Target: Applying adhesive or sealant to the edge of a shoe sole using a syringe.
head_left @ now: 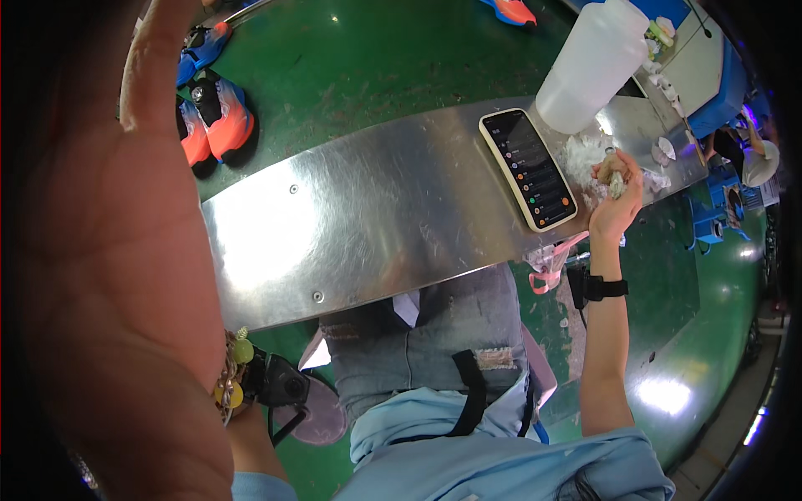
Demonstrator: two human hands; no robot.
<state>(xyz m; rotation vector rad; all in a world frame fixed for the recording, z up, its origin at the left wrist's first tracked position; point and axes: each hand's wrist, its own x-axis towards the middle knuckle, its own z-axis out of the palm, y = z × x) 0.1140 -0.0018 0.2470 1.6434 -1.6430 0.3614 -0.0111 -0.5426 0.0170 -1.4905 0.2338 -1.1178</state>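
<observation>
My left hand point(117, 275) fills the left side, raised very close with its bare palm showing. A digit stretches upward, the other fingertips are cut off, and I see nothing held. At the right end of the metal bench point(393, 200), my right hand point(616, 213) rests with its fingers curled around a small crumpled whitish wad point(617, 185); what exactly it is I cannot make out. Beside that hand lies fluffy white material point(582, 159). A phone point(530, 171) in a pale case, its screen lit, lies left of the hand.
A white translucent plastic bottle point(589, 67) stands behind the phone. Orange-and-blue shoes point(221, 117) are beyond the bench at left. A pink-strapped item point(547, 275) hangs below the bench edge. Black devices are strapped to both wrists. Another person point(756, 159) is at far right.
</observation>
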